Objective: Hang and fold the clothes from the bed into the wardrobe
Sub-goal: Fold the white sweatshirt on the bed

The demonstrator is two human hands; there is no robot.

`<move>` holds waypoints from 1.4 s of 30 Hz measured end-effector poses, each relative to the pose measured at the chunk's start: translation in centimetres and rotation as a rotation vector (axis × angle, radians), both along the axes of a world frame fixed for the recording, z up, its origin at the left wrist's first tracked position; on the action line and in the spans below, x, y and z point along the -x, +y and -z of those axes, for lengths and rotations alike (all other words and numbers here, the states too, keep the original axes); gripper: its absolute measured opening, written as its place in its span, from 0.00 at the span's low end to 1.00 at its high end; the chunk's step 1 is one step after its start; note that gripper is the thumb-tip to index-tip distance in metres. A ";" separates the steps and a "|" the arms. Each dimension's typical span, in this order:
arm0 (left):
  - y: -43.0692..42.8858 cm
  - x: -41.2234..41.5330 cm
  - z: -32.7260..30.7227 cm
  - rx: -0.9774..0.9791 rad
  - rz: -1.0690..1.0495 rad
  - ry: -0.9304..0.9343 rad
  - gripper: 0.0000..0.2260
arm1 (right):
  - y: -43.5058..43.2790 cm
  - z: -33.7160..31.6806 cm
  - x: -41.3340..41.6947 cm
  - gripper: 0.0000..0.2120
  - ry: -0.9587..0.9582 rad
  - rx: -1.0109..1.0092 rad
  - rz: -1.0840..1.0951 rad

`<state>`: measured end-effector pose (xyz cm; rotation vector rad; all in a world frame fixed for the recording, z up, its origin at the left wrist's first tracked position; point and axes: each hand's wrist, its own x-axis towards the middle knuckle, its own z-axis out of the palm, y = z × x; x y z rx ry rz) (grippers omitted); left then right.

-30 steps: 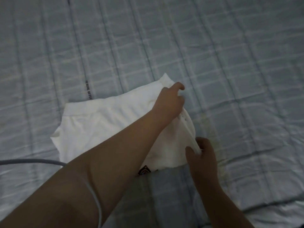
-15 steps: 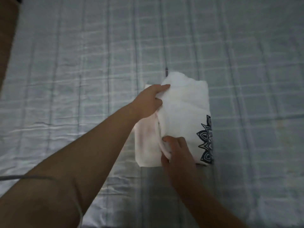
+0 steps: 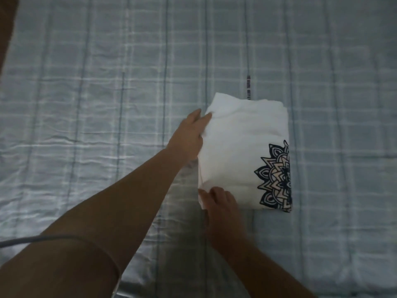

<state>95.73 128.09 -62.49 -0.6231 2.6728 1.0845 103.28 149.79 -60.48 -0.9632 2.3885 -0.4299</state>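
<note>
**Neatly folded white shirt on the bed**

Flat on the checked bed [image 3: 86, 108] lies the white shirt [image 3: 240, 151], folded into a tidy rectangle, with its dark flower-like print [image 3: 276, 177] along the right edge, toward us. We have our left hand [image 3: 190, 134] at the shirt's left edge, its grip open, fingers straight and touching the cloth. Our right hand [image 3: 219, 203] rests on the near left corner, thumb along the edge. Whether its grip pinches the layers or only presses them, we cannot tell. A grey cable [image 3: 32, 240] crosses our left forearm at the lower left.
</note>
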 end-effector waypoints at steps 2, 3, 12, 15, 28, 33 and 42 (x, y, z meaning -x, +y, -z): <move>0.4 -0.3 -0.5 0.054 -0.082 0.037 0.28 | 0.3 -0.6 0.1 0.25 -0.034 0.087 0.058; 0.7 -0.6 -0.9 0.057 -0.109 0.047 0.27 | 0.6 -1.0 0.3 0.25 -0.024 0.127 0.086; 8.8 -5.4 -2.1 0.292 0.174 0.211 0.27 | 4.9 -1.6 9.5 0.23 0.370 0.101 0.220; 12.5 -7.3 0.5 0.381 0.214 0.135 0.30 | 6.5 0.4 10.5 0.28 0.389 -0.073 0.130; 12.3 -9.1 1.5 0.492 0.219 0.088 0.30 | 9.0 1.3 12.5 0.28 0.224 0.011 0.084; 10.9 -3.8 -1.0 0.526 0.120 0.136 0.30 | 6.7 -0.3 17.2 0.26 0.291 0.096 0.084; 8.5 1.7 3.9 0.546 0.062 -0.101 0.28 | 4.3 5.1 23.4 0.30 0.276 -0.106 -0.001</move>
